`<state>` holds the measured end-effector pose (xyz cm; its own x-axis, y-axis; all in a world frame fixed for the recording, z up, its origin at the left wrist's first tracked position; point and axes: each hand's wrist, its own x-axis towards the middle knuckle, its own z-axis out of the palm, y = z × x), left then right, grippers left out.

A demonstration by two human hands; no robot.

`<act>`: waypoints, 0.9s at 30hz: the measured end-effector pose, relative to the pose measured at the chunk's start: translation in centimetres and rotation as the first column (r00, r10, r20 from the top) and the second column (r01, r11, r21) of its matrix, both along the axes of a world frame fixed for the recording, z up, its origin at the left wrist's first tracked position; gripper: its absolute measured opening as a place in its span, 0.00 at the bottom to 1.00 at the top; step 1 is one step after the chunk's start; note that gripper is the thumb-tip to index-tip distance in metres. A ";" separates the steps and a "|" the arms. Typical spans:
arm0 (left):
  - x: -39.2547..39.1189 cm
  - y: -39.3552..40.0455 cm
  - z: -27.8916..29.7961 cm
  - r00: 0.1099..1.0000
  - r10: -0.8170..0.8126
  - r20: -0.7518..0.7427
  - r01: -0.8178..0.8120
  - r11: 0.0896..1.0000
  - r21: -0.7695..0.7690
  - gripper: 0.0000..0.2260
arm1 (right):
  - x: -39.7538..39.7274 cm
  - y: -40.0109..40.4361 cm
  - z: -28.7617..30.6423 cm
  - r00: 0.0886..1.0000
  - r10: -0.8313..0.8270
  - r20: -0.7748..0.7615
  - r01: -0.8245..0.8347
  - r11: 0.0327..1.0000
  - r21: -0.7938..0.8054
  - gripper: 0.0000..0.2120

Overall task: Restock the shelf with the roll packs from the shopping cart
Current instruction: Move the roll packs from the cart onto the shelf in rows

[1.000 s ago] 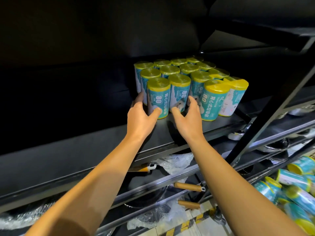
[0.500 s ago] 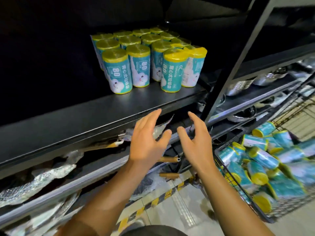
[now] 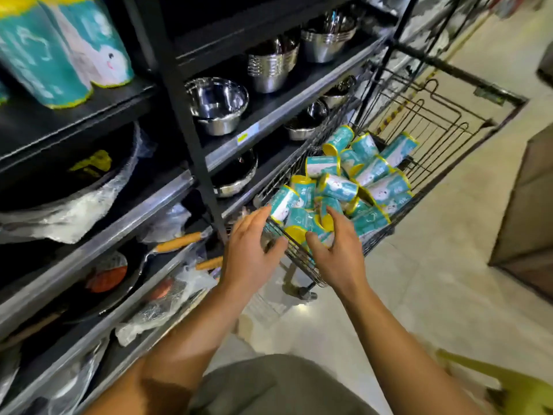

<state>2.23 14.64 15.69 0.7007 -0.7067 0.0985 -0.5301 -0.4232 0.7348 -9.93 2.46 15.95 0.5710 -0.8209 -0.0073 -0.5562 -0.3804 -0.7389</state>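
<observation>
- Step in hand (est.): reach into shopping cart (image 3: 443, 121) for next roll packs (image 3: 353, 187); nothing gripped yet.
- Left hand (image 3: 251, 250): fingers apart, palm down, empty. Fingertips (image 3: 264, 211) just at near end of roll pack (image 3: 282, 202) lying at cart's near-left corner; contact vs. gap: cannot tell.
- Right hand (image 3: 338, 250): fingers apart and curled, thumb (image 3: 314, 241) spread wide. Cupped over near roll pack (image 3: 311, 229); not clamped on it.
- Key relation: packs lie ahead of and slightly below both hands, inside wire basket, just past near rim. Right hand is nearer a grasp; left is at the corner pack's edge.
- Long axes: pile is jumbled, cylinders mostly on their sides, no common direction. Corner pack's axis runs roughly away from left hand, up-right. Pack under right hand: yellow end cap faces the hand, axis approx. along reach line.
- Next move needs (est.): close each hand across a pack's dia., not over its end caps; wrist turn likely for right hand.
- Destination: shelf (image 3: 89, 112) at upper left, well apart from cart; stocked packs (image 3: 59, 49) stand upright there. Free space on it: out of frame, cannot tell.
- Risk (est.): loose pile may shift or roll when one pack is pulled.
- Neighbours: steel bowls (image 3: 218, 103) on adjacent bay; not part of task.
</observation>
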 end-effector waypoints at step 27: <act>9.8 -38.2 -13.2 0.810 -0.575 -0.116 0.573 0.735 0.361 0.28 | 2.4 -30.8 -13.9 0.754 -0.598 -0.272 0.657 0.704 0.272 0.34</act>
<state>12.07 -23.59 2.46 0.1505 -0.9576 -0.2456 -0.7617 -0.2707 0.5887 -7.49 -28.30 2.09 -0.1088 -0.9165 -0.3849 -0.6903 0.3483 -0.6341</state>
